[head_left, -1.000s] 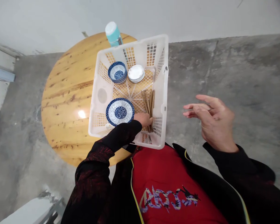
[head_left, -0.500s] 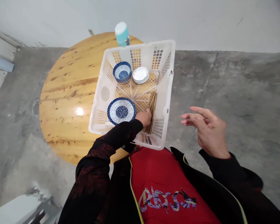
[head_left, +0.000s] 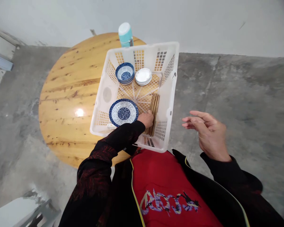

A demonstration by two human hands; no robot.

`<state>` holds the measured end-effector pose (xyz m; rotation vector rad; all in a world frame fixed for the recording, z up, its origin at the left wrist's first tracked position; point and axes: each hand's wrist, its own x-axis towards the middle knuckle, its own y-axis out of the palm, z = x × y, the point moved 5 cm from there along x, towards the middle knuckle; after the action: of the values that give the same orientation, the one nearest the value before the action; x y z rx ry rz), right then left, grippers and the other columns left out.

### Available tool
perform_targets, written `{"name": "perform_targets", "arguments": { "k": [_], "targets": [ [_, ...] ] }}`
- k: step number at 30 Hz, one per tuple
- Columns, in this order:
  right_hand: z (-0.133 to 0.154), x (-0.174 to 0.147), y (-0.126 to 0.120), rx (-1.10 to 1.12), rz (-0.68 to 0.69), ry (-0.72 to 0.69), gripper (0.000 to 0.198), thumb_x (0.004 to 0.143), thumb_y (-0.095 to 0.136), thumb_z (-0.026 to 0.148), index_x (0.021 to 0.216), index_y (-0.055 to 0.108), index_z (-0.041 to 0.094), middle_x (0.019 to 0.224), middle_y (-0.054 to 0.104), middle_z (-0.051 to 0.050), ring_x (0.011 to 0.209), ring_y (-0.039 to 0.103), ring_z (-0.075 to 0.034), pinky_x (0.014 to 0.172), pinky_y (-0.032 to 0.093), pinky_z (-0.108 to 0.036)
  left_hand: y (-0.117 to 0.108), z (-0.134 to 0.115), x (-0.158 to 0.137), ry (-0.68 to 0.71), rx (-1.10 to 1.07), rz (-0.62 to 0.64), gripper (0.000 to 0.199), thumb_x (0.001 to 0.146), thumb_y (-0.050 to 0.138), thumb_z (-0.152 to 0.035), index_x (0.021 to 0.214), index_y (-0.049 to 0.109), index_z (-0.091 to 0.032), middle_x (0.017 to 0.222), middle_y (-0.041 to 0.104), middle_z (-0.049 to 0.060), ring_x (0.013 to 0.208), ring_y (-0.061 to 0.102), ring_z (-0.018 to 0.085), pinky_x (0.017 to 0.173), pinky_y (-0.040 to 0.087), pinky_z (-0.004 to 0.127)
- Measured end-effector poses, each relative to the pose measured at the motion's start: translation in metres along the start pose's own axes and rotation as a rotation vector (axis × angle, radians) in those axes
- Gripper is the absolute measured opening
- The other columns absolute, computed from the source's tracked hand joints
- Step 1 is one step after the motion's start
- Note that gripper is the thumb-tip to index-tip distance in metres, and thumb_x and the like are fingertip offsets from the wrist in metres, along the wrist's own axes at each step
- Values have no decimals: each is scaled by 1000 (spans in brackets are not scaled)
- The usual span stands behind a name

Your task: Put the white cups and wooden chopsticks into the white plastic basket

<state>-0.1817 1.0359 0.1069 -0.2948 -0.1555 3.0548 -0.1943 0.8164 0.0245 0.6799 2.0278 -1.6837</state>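
Bundle of wooden chopsticks (head_left: 154, 108) inside the white plastic basket (head_left: 172, 82), lying along its right wall, long axis running from the near edge toward the far one, tips leaning slightly right as they go away. Left hand (head_left: 146, 119) down in the basket at the near end of the bundle, fingers curled over the sticks; grip looks closed on them, though the fingertips are tucked under the knuckles and cannot be made out. Near ends of the sticks hidden beneath that hand and the dark sleeve. Right hand (head_left: 207, 132) in the air outside the basket, over the concrete floor (head_left: 239, 94), well clear of the basket wall, fingers loosely spread and pointing left, grip apart with nothing in it.

Beside the left hand, touching or nearly so, a blue-patterned plate (head_left: 123, 112) flat on the basket bottom. At the far end, a stack of small blue bowls (head_left: 125, 72) and, just beside it, a stack of small white dishes (head_left: 143, 76). Something pale at the near left corner, too cut off by the sleeve to name.

Basket resting on the right part of the round wooden bench (head_left: 68, 94), its right side and near corner overhanging the edge. Teal bottle (head_left: 125, 34) behind the far wall, lower part hidden. Open bench surface to the left; open floor to the right.
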Motion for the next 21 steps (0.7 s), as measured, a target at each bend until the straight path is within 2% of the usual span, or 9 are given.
{"name": "perform_targets", "arguments": {
  "k": [3, 6, 10, 13, 16, 18, 20, 21],
  "targets": [
    [1, 0, 0, -5, -4, 9, 26, 78, 76, 38, 99, 73, 23, 82, 78, -5, 64, 72, -20, 66, 62, -38, -3, -2, -4, 6, 2, 25, 36, 94, 58, -13, 128, 52, -4, 117, 72, 29, 123, 72, 34, 103, 54, 40],
    [8, 3, 0, 4, -4, -12, 25, 78, 76, 35, 99, 74, 21, 81, 78, -6, 63, 72, -19, 66, 62, -35, -11, -6, -8, 9, 3, 13, 33, 95, 56, -12, 126, 55, -3, 115, 73, 29, 121, 72, 35, 102, 55, 40],
    [42, 15, 2, -46, -1, -179, 18, 83, 74, 32, 97, 76, 22, 82, 79, -4, 64, 72, -18, 66, 63, -36, -43, -8, -24, 24, -16, -137, 30, 102, 45, -14, 127, 56, -3, 110, 75, 27, 114, 75, 34, 95, 57, 41],
    [84, 26, 16, -132, 108, -363, 16, 87, 72, 30, 101, 77, 24, 90, 80, -4, 74, 76, -20, 76, 65, -39, -82, 8, -55, -2, -99, -349, 29, 107, 43, -26, 127, 58, -10, 102, 78, 18, 101, 78, 29, 87, 57, 36],
    [119, 43, 48, -298, 350, -521, 23, 92, 64, 25, 112, 76, 24, 106, 81, -7, 96, 78, -23, 94, 64, -42, -111, 44, -109, -41, -289, -665, 26, 106, 47, -30, 123, 61, -16, 92, 78, 8, 87, 77, 21, 81, 56, 30],
    [127, 60, 77, -481, 538, -621, 31, 92, 57, 19, 117, 74, 23, 116, 80, -8, 106, 77, -25, 100, 61, -45, -113, 73, -155, -82, -449, -924, 24, 104, 48, -29, 121, 62, -18, 89, 77, 4, 82, 75, 16, 79, 55, 26],
    [118, 84, 108, -668, 688, -692, 37, 88, 53, 12, 116, 75, 21, 120, 79, -8, 108, 76, -27, 100, 61, -47, -99, 101, -202, -165, -563, -1170, 21, 101, 50, -27, 113, 64, -18, 83, 75, 0, 75, 73, 12, 78, 56, 24],
    [109, 98, 122, -733, 717, -714, 36, 85, 54, 10, 112, 76, 21, 116, 80, -7, 105, 77, -27, 98, 61, -46, -86, 112, -222, -237, -588, -1252, 20, 101, 50, -27, 110, 64, -18, 81, 74, 0, 72, 72, 12, 78, 56, 24]
  ]
}}
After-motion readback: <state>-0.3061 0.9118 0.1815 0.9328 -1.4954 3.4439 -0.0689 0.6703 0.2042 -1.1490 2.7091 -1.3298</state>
